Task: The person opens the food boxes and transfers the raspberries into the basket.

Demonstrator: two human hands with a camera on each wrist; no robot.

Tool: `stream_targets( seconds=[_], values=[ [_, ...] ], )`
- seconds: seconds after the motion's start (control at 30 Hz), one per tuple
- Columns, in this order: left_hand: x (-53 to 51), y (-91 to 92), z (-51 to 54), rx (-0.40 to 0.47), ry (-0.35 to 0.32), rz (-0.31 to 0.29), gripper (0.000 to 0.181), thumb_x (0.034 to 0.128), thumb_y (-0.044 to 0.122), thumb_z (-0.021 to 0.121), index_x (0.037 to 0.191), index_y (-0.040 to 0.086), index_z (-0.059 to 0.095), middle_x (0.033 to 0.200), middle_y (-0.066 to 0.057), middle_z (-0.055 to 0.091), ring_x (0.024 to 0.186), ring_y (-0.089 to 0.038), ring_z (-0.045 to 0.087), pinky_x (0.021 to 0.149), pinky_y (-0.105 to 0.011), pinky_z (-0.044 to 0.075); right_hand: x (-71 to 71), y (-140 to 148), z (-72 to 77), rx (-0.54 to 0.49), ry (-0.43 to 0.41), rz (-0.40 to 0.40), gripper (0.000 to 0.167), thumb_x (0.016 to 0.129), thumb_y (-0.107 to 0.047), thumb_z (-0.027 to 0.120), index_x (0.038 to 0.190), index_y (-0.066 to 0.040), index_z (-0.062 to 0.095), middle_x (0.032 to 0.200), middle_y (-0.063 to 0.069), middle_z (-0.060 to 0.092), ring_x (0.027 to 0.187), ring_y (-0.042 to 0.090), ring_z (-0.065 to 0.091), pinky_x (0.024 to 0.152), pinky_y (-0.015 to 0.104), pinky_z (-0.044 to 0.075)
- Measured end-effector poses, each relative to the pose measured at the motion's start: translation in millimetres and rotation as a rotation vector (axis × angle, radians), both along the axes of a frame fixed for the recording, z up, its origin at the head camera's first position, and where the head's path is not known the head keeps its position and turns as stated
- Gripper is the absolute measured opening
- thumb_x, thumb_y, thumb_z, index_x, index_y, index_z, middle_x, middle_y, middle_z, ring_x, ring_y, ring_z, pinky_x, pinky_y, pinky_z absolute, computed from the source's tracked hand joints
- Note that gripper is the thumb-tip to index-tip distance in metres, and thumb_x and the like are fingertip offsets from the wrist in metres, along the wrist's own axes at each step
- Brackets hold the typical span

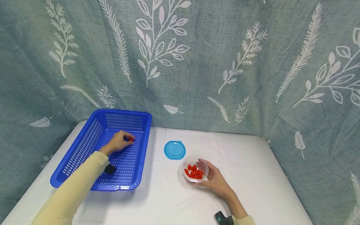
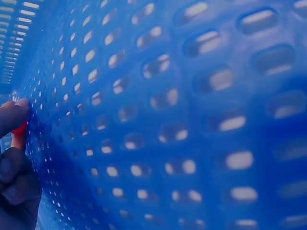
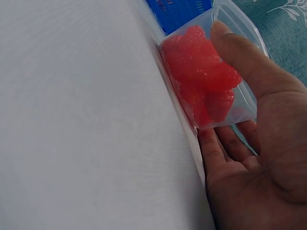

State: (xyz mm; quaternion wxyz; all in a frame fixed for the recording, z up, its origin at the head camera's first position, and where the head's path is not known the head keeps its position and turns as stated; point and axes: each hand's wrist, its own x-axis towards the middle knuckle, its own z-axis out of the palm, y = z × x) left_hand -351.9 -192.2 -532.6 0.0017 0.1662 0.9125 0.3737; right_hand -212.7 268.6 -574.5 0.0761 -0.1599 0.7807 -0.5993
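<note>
White table [image 1: 163, 200] stands before the leaf-patterned backdrop [image 1: 202, 68], and here your left hand [image 1: 119, 141] pinches one red berry [image 1: 131, 140] inside the blue basket [image 1: 145, 147], while your right hand [image 1: 215, 181] is curled around the clear container [image 1: 193, 158]. Several more berries [image 1: 193, 173] already lie in this container, so the gathering seems partly done, with the pinched one not yet among them; what your left sleeve [image 1: 70, 187] hides in the basket, one cannot tell. Farther out, the blue lid [image 1: 175, 150] lies near the container but apart, so covering seems also left.
</note>
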Motion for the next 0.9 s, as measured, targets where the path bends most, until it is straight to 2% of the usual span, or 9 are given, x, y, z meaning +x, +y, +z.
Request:
stream_targets(
  seconds=[0.17, 0.3, 0.4, 0.53, 0.63, 0.73, 0.9],
  values=[
    [-1.4, 1.3, 0.2, -0.010, 0.014, 0.002, 0.026, 0.0839, 0.003, 0.079, 0.109, -0.003, 0.076, 0.098, -0.016, 0.074, 0.096, -0.031, 0.065, 0.093, -0.054, 0.046, 0.1, 1.1, 0.2, -0.001, 0.003, -0.005, 0.092, 0.074, -0.003, 0.088, 0.153, -0.012, 0.042, 0.153, 0.015, 0.049, 0.146, 0.034, 0.039, 0.108, 0.018, 0.037],
    [0.8, 0.0, 5.7, -0.024, -0.006, 0.016, 0.033, 0.0836, 0.006, 0.080, 0.115, -0.003, 0.074, 0.102, -0.017, 0.073, 0.095, -0.031, 0.062, 0.089, -0.051, 0.047, 0.0, 0.4, 0.1, -0.010, 0.002, -0.001, 0.091, 0.075, -0.002, 0.088, 0.153, -0.009, 0.041, 0.154, 0.016, 0.049, 0.146, 0.035, 0.040, 0.108, 0.020, 0.038],
    [3.0, -0.4, 12.7, -0.041, -0.047, 0.014, 0.041, 0.0845, 0.009, 0.079, 0.123, -0.003, 0.071, 0.101, -0.018, 0.071, 0.093, -0.031, 0.061, 0.086, -0.048, 0.047, -0.1, -0.9, -0.3, 0.007, 0.005, -0.002, 0.091, 0.076, -0.003, 0.087, 0.154, -0.007, 0.040, 0.154, 0.016, 0.048, 0.146, 0.035, 0.040, 0.108, 0.021, 0.039],
    [6.7, 0.9, 25.6, -0.053, -0.088, -0.025, 0.050, 0.0865, 0.011, 0.077, 0.132, -0.005, 0.063, 0.113, -0.026, 0.067, 0.104, -0.039, 0.062, 0.092, -0.053, 0.049, 0.1, -3.0, 0.3, 0.021, 0.007, -0.010, 0.089, 0.077, -0.005, 0.087, 0.153, -0.009, 0.041, 0.153, 0.015, 0.050, 0.146, 0.034, 0.041, 0.108, 0.022, 0.039],
    [10.5, 2.4, 37.0, -0.062, -0.076, -0.054, 0.053, 0.0877, 0.011, 0.076, 0.135, -0.007, 0.059, 0.123, -0.031, 0.064, 0.114, -0.046, 0.060, 0.096, -0.058, 0.048, 0.6, -3.5, 1.1, 0.015, 0.001, -0.011, 0.089, 0.076, -0.005, 0.088, 0.153, -0.012, 0.043, 0.152, 0.015, 0.050, 0.146, 0.034, 0.041, 0.109, 0.024, 0.038],
    [16.7, 4.8, 50.0, -0.067, -0.058, -0.077, 0.054, 0.0899, 0.012, 0.074, 0.137, -0.007, 0.057, 0.124, -0.032, 0.063, 0.116, -0.049, 0.059, 0.095, -0.060, 0.048, 1.0, -3.0, 1.3, 0.009, -0.003, -0.008, 0.090, 0.076, -0.004, 0.088, 0.153, -0.013, 0.043, 0.152, 0.015, 0.050, 0.146, 0.034, 0.041, 0.110, 0.025, 0.037],
    [33.0, 15.6, 71.9, 0.031, -0.073, -0.127, 0.055, 0.0951, 0.016, 0.071, 0.142, -0.006, 0.052, 0.127, -0.031, 0.063, 0.121, -0.049, 0.057, 0.095, -0.058, 0.050, 1.2, -0.7, 2.5, -0.020, 0.009, 0.011, 0.090, 0.075, -0.001, 0.087, 0.153, -0.010, 0.042, 0.153, 0.017, 0.049, 0.146, 0.035, 0.040, 0.110, 0.021, 0.036]
  ],
)
